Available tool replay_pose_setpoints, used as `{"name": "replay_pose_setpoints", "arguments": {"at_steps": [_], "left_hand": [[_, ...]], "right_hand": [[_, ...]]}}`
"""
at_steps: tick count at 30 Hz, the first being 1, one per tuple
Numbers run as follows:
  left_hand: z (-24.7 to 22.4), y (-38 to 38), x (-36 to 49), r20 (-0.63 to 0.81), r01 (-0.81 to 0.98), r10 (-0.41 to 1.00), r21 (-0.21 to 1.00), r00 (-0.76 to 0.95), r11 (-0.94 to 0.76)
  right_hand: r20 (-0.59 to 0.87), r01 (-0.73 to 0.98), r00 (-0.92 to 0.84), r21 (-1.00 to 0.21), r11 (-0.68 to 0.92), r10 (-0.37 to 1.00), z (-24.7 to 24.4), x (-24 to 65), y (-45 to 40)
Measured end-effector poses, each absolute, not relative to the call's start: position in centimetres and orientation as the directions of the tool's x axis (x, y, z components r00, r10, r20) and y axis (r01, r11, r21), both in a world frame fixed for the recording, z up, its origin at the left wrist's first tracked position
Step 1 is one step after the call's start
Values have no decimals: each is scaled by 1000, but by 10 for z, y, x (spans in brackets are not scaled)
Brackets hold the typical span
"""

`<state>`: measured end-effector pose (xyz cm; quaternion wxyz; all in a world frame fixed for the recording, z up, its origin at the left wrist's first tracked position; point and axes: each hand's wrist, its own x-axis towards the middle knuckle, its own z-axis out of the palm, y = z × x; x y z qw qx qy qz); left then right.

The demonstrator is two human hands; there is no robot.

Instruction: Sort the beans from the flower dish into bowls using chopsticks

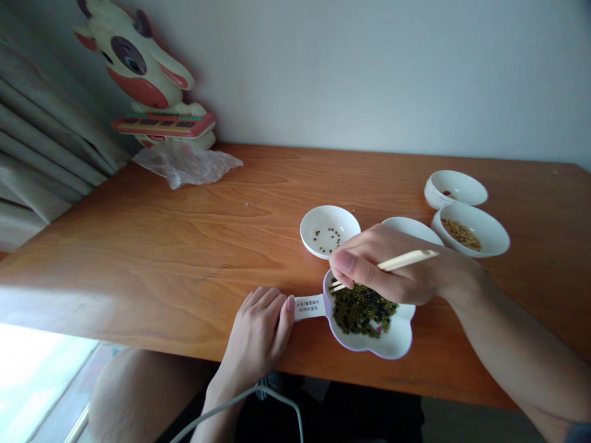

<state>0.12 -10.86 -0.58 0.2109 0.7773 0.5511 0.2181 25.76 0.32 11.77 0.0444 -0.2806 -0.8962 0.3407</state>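
A: A grey cable [255, 389] is looping across the bottom of our view, just below our left hand [261, 326]. How are we holding on?

B: With that hand we are gripping the handle [310, 307] of the white dish [397, 346]. Our right hand [392, 261] is clamping wooden chopsticks [409, 259], and their tips are dipping into the dark green beans [360, 317] at the dish's left side. Whether they are pinching a bean, we are not managing to tell.

A: How far are we getting?

B: By the amounts, we seem to be far from finished: a scattering of beans is lying in the left bowl [308, 225], while a broad heap is covering much of the dish. Pale grains [462, 235] are filling part of the right bowl [492, 237], and a few dark bits are sitting in the rear bowl [468, 187]. Our hand is partly hiding the middle bowl [410, 226].

A: Where are we finding room?

B: The dish is sitting near the table's [221, 246] front edge, and bowls are crowding behind it; the wood is stretching widest leftward, toward a plastic bag [189, 163].
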Motion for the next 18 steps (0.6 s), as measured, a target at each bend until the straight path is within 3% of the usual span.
{"name": "replay_pose_setpoints", "arguments": {"at_steps": [18], "left_hand": [[-3,-108,2,118,768,947,559,300,-313]], "right_hand": [[-96,477,-839,-605,638,536,119,250,1]]}}
